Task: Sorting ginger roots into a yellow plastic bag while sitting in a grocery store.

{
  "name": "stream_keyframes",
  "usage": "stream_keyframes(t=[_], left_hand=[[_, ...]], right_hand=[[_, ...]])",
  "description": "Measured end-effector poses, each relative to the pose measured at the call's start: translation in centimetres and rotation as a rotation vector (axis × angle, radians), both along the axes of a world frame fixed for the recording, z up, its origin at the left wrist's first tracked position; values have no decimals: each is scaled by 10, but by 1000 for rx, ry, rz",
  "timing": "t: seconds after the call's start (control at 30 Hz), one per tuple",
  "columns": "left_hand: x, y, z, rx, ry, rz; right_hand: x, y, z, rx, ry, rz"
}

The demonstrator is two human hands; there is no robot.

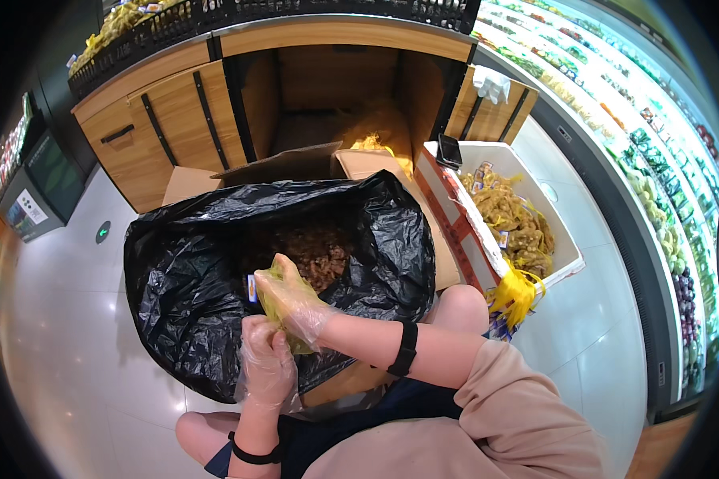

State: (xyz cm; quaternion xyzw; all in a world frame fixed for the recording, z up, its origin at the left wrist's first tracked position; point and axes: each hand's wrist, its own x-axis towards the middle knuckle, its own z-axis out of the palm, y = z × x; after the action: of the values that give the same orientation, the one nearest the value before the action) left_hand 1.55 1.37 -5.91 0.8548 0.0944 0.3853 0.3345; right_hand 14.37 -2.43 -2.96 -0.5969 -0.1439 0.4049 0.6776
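Note:
A yellow mesh bag [300, 345] with a small blue-and-white tag [251, 288] is between my hands. My right hand [290, 299], in a clear plastic glove, holds the upper part, and the netting wraps about its fingers. Lower down, my left hand [266, 359], gloved alike, pinches the mesh near my right wrist. Both are over the near part of a black plastic liner [186, 299], spread open in a cardboard box [341, 383]. Brown lumpy roots [326, 266], probably ginger, lie deep in the liner. What the mesh contains is hidden by my hand.
At right, a white foam box [566, 266] holds netted ginger [509, 221]; a phone [449, 151] sits on its rim and yellow mesh bags [515, 293] hang over its corner. Behind stands a wooden cabinet [335, 33] with an open compartment. A lit produce cooler [647, 161] lines the right.

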Motion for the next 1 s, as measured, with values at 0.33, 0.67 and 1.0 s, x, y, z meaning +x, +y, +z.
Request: stream_keyframes(t=[0.33,0.67,1.0], left_hand=[[9,24,4,101,338,288],[-11,51,-10,78,526,336],[-6,31,4,-232,618,185]], right_hand=[[-14,-6,-21,-158,-262,355],[64,13,66,-864,-1451,1350],[175,72,-211,-1190,-1000,827]])
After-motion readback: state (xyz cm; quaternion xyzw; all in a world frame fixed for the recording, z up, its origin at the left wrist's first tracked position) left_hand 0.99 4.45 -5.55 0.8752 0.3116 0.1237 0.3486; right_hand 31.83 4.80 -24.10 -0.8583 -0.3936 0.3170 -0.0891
